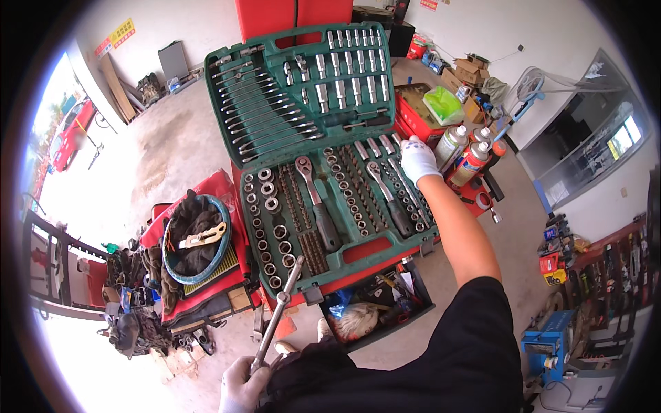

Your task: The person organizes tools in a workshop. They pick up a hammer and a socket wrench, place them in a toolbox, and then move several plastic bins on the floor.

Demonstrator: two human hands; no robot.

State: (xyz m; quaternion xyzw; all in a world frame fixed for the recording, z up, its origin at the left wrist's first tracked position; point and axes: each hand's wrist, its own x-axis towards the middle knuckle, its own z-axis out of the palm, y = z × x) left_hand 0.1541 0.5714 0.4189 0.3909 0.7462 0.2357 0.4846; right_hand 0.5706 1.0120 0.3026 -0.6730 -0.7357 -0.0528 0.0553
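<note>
My left hand [241, 387], in a white glove, is wrapped round a long chrome breaker bar [271, 329]. The bar slants up toward the near edge of a green socket-set case [358, 260], with a shorter metal piece continuing past its joint. At the right side of the open case is my right hand [418, 162], also gloved, its fingers drawn together beside a row of sockets [374, 146]. Whatever those fingers grip is hidden. Two ratchets [319, 206] [390, 199] lie in the lower tray among sockets and bits. Combination wrenches [265, 113] fill the lid.
Spray cans [471, 162] stand just right of my right hand. A blue-rimmed bowl [222, 256] of dark cloth sits left of the case. Below the case, an open drawer [385, 323] holds tools and rags. A blue machine [547, 351] is at the lower right.
</note>
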